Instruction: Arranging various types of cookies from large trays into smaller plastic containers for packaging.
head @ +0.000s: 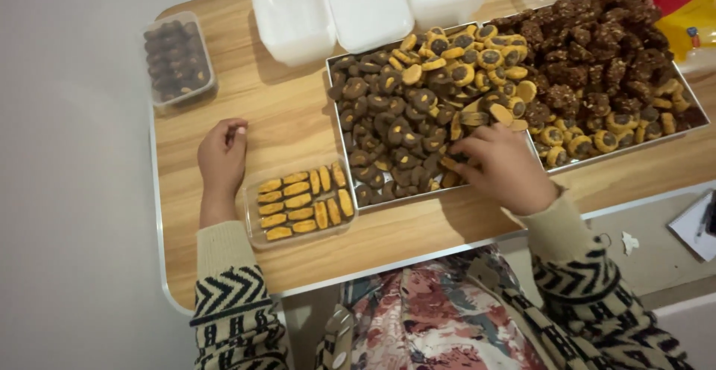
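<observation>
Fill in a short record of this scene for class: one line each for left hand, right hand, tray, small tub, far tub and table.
left hand: rests on the table beside the small tub
right hand: reaching among cookies in the tray
tray: metal, piled with dark and yellow cookies
small tub: clear, rows of yellow cookies
far tub: clear, dark cookies
table: wooden
</observation>
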